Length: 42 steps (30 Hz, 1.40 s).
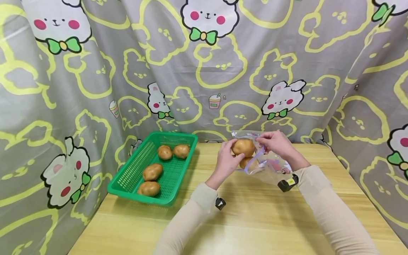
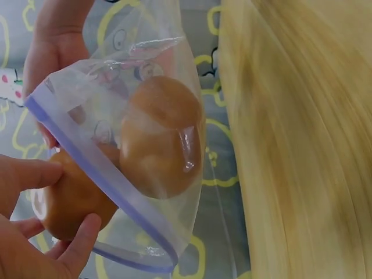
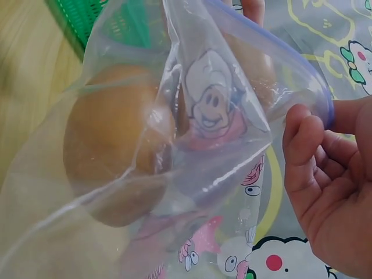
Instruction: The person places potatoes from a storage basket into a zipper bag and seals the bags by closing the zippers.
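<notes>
A potato (image 1: 243, 147) is held between the thumb and fingers of my left hand (image 1: 227, 159), at the mouth of a clear zip bag (image 1: 271, 166) with a purple seal strip. In the left wrist view this potato (image 2: 78, 197) is partly past the bag's rim. A second potato (image 2: 161, 136) lies inside the bag, seen through the plastic; the right wrist view shows it as a large brown shape (image 3: 119, 145). My right hand (image 1: 278, 146) pinches the bag's edge by the purple strip, and cartoon figures are printed on the plastic.
To the left a green plastic basket (image 1: 170, 191) stands on the wooden table (image 1: 242, 219), with several potatoes (image 1: 152, 172) in it. A grey patterned curtain (image 1: 204, 71) hangs behind and at both sides. Small black devices (image 1: 288, 182) are strapped to the wrists.
</notes>
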Available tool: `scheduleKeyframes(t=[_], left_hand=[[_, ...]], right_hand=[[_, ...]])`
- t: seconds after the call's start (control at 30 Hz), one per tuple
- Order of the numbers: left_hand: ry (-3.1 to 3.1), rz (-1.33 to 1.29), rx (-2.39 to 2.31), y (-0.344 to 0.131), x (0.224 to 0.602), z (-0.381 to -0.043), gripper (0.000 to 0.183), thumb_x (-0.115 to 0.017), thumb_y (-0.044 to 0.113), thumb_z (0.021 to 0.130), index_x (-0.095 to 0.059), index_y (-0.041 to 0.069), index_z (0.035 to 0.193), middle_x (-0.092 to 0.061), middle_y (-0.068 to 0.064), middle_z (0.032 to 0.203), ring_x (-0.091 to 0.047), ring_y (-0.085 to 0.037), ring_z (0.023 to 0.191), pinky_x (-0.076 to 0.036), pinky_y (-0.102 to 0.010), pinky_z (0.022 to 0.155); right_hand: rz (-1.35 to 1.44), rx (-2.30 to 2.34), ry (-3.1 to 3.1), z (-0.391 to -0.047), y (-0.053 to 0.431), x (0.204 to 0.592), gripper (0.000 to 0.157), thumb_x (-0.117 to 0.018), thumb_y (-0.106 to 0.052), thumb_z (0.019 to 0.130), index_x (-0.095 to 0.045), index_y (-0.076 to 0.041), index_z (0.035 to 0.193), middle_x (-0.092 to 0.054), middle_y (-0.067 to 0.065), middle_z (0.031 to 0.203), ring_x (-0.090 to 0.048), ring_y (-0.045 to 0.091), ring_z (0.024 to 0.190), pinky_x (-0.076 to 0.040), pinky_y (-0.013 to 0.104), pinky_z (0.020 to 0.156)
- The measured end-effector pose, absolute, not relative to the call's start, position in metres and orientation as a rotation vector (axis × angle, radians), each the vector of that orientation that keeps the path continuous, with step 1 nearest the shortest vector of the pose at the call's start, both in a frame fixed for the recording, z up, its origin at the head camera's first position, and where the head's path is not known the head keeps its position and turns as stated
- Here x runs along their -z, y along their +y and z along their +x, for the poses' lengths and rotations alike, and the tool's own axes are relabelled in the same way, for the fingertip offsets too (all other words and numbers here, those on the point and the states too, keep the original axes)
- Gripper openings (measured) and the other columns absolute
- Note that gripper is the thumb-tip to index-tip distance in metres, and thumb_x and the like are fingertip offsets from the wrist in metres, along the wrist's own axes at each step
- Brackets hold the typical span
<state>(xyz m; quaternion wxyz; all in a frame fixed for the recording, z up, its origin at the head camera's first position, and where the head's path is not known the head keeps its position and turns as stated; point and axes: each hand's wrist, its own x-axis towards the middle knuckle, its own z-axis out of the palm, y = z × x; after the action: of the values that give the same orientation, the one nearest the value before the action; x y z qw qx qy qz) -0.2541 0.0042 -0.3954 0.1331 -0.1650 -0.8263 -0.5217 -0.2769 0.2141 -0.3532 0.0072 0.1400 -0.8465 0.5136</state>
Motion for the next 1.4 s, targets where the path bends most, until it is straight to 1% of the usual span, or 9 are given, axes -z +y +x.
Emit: scheduleKeyframes(t=[0.13, 0.3, 0.5, 0.7, 0.8, 0.93, 1.1, 1.17, 1.4], left_hand=[[-2.342, -0.447, 1.586, 0.006, 0.397, -0.256, 0.047, -0.069, 0.01, 0.083, -0.056, 0.004, 0.128, -0.047, -0.013, 0.115, -0.054, -0.022, 0.104, -0.05, -0.017, 0.073], [-2.283, -0.441, 1.621, 0.006, 0.402, -0.259, 0.035, -0.063, 0.001, 0.085, -0.062, 0.0, 0.12, -0.048, -0.012, 0.109, -0.055, -0.023, 0.106, -0.052, -0.022, 0.077], [-2.25, -0.421, 1.55, 0.004, 0.401, -0.262, 0.029, -0.07, -0.002, 0.08, -0.067, 0.001, 0.109, -0.056, -0.01, 0.101, -0.059, -0.022, 0.099, -0.052, -0.027, 0.081], [-2.236, -0.395, 1.458, 0.001, 0.401, -0.264, 0.028, -0.075, -0.002, 0.076, -0.068, 0.004, 0.103, -0.062, -0.007, 0.095, -0.062, -0.016, 0.087, -0.051, -0.033, 0.08], [-2.222, -0.431, 1.462, -0.001, 0.401, -0.264, 0.028, -0.075, -0.003, 0.076, -0.068, 0.002, 0.102, -0.063, -0.008, 0.093, -0.064, -0.016, 0.082, -0.051, -0.033, 0.078], [-2.228, -0.484, 1.507, -0.009, 0.398, -0.261, 0.028, -0.071, -0.001, 0.079, -0.066, 0.0, 0.106, -0.063, -0.011, 0.096, -0.065, -0.018, 0.083, -0.052, -0.032, 0.074], [-2.301, -0.526, 1.563, -0.03, 0.39, -0.254, 0.031, -0.065, 0.004, 0.085, -0.062, 0.006, 0.116, -0.063, -0.011, 0.106, -0.063, -0.019, 0.089, -0.053, -0.028, 0.07], [-2.329, -0.541, 1.563, -0.043, 0.387, -0.25, 0.033, -0.064, 0.005, 0.087, -0.061, 0.008, 0.119, -0.062, -0.011, 0.109, -0.062, -0.019, 0.092, -0.053, -0.027, 0.071], [-2.406, -0.57, 1.464, -0.096, 0.384, -0.23, 0.037, -0.064, 0.01, 0.089, -0.057, 0.01, 0.126, -0.06, -0.009, 0.114, -0.061, -0.019, 0.096, -0.053, -0.031, 0.075]], right_hand=[[0.449, -1.7, -2.61, -0.278, 0.213, 0.353, 0.031, -0.059, -0.018, 0.094, -0.063, 0.012, 0.098, -0.06, 0.008, 0.071, -0.055, 0.012, 0.052, -0.051, 0.028, 0.052], [0.432, -1.865, -2.546, -0.278, 0.211, 0.352, 0.034, -0.057, -0.014, 0.095, -0.058, 0.019, 0.103, -0.056, 0.003, 0.067, -0.052, 0.01, 0.05, -0.05, 0.028, 0.05], [0.431, -1.964, -2.502, -0.277, 0.21, 0.351, 0.033, -0.056, -0.011, 0.096, -0.056, 0.02, 0.104, -0.056, 0.004, 0.067, -0.05, 0.009, 0.05, -0.05, 0.028, 0.049], [0.418, -1.988, -2.469, -0.28, 0.21, 0.353, 0.022, -0.058, -0.012, 0.095, -0.064, 0.009, 0.095, -0.057, 0.003, 0.067, -0.049, 0.009, 0.051, -0.047, 0.024, 0.048], [0.399, -1.978, -2.466, -0.282, 0.21, 0.355, 0.027, -0.058, -0.012, 0.094, -0.061, 0.014, 0.099, -0.058, 0.002, 0.066, -0.049, 0.008, 0.051, -0.047, 0.022, 0.048], [0.404, -1.961, -2.472, -0.282, 0.211, 0.357, 0.035, -0.058, -0.012, 0.095, -0.056, 0.021, 0.106, -0.057, 0.001, 0.066, -0.048, 0.007, 0.051, -0.046, 0.021, 0.047], [0.397, -1.935, -2.479, -0.282, 0.214, 0.358, 0.035, -0.058, -0.014, 0.095, -0.057, 0.019, 0.105, -0.057, 0.0, 0.066, -0.047, 0.008, 0.051, -0.046, 0.022, 0.047], [0.393, -1.922, -2.493, -0.282, 0.215, 0.358, 0.035, -0.058, -0.015, 0.095, -0.058, 0.019, 0.106, -0.058, 0.001, 0.066, -0.048, 0.008, 0.051, -0.046, 0.023, 0.048], [0.383, -1.933, -2.507, -0.283, 0.218, 0.361, 0.035, -0.056, -0.015, 0.096, -0.057, 0.019, 0.109, -0.058, 0.001, 0.068, -0.048, 0.008, 0.051, -0.046, 0.023, 0.048]])
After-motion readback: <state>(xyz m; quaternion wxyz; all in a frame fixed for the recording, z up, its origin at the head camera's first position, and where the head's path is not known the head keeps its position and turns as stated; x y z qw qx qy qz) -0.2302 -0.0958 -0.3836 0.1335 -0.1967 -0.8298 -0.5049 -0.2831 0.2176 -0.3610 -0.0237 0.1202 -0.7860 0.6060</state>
